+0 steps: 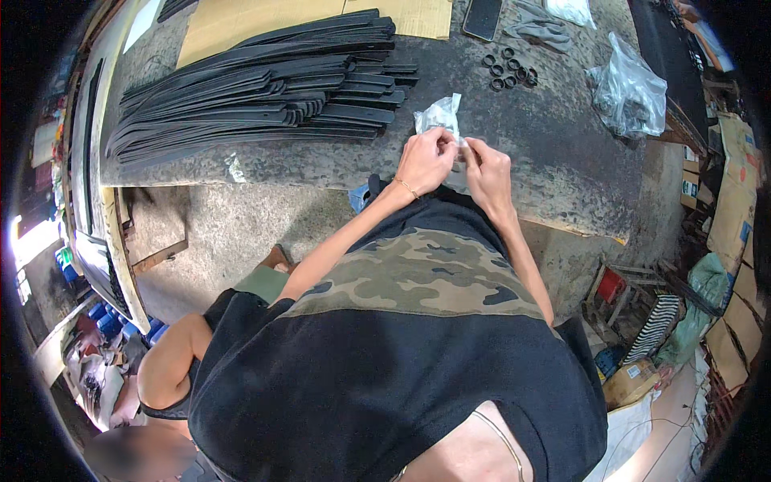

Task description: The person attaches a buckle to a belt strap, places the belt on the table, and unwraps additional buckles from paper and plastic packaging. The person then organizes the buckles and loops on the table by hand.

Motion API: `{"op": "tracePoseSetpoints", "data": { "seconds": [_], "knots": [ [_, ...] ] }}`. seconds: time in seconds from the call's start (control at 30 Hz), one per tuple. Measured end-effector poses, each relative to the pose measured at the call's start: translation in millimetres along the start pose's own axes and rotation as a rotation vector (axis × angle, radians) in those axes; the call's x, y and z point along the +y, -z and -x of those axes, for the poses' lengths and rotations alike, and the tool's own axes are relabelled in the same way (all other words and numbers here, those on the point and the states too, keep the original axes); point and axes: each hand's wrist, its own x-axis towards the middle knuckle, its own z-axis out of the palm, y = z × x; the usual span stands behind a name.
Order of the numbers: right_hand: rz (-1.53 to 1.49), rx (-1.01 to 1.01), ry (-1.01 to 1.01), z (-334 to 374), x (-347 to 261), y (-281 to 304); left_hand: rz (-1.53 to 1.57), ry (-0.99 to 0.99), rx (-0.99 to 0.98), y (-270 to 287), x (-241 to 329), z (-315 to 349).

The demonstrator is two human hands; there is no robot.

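At the near edge of a dark, stained worktable point(530, 173), both my hands are closed on a small clear plastic bag point(440, 115). My left hand point(426, 158) pinches its near side, and my right hand point(487, 169) grips close beside it with thumb and fingers together. What the bag holds is too small to make out. Left of it lies a large stack of long black strips point(265, 92) with rounded ends, some showing small holes. Several black rings point(509, 71) sit loose beyond my right hand.
A clear plastic bag point(630, 88) with contents lies at the table's right. At the far side are grey gloves point(540, 28), a dark phone-like slab point(483, 18) and cardboard point(265, 20). Another person point(173, 361) is at my lower left. A stool-like frame point(622, 289) stands right.
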Motion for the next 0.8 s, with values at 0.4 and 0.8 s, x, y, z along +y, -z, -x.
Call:
{"op": "tracePoseSetpoints", "data": {
  "seconds": [0.4,0.8],
  "knots": [
    [0.096,-0.013,0.25,8,-14,-1,0.45,0.432,-0.19,10,-18,-12],
    [0.001,-0.026,0.001,-13,-13,-8,0.129,-0.085,0.034,8,-15,8]
  ]
}}
